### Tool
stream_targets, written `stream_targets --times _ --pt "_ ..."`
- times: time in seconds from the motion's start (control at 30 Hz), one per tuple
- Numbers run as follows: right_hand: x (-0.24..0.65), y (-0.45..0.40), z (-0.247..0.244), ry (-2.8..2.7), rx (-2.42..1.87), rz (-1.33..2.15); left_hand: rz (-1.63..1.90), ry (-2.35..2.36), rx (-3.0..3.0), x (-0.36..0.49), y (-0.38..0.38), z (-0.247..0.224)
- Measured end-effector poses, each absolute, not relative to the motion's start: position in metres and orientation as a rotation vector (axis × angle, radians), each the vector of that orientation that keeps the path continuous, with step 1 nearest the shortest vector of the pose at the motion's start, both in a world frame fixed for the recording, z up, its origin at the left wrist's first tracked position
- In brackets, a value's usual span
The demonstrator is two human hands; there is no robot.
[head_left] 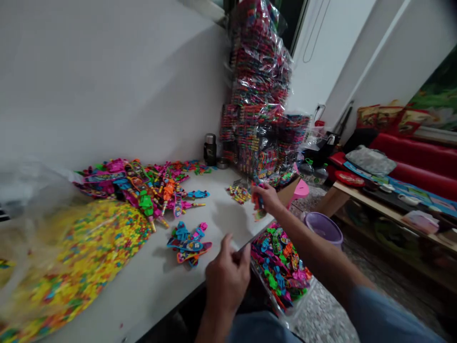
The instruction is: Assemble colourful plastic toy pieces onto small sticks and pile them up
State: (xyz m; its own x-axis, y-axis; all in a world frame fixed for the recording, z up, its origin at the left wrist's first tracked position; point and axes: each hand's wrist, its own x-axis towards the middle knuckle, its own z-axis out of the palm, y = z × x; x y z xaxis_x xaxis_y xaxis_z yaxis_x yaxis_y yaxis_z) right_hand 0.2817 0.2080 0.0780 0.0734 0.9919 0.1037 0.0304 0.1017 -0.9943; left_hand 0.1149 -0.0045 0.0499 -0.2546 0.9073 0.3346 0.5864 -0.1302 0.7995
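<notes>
**Reference Position: Bearing and Grip**

Head view. My right hand (267, 196) is extended forward over the far right edge of the worktop (157, 281). Its fingers are closed around an orange-and-blue plastic toy (257, 202). Motion blur hides the exact contact points; the toy's long axis appears to run from the fingers toward the worktop edge.

My left hand (227, 274) is at the near edge, close to my body. Its fingers are partly curled, with index and thumb apart; I see nothing gripped.

Governing relation: the small stack of toy skateboards (189, 245) lies on the worktop, to the left of my left hand and slightly beyond it. The left hand is the nearer one. The long axis of the uppermost board runs roughly crosswise.

The clear bin (284, 318) of mixed toys is located below the worktop edge, beneath my right forearm. A larger toy heap (143, 183) lies farther left, against the wall.
</notes>
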Motion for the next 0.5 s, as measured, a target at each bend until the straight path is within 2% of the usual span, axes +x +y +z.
stream_targets --times 0.1,0.27,0.5 --pt "0.211 0.206 0.063 -1.269 -1.153 1.085 1.031 1.923 1.502 0.133 0.029 0.053" --pt "0.148 0.194 0.031 -1.401 -1.159 0.995 1.253 1.86 1.24 0.103 0.062 0.026" --pt "0.156 0.184 0.016 -1.76 -1.165 0.754 1.368 1.955 1.173 0.079 0.034 0.028"
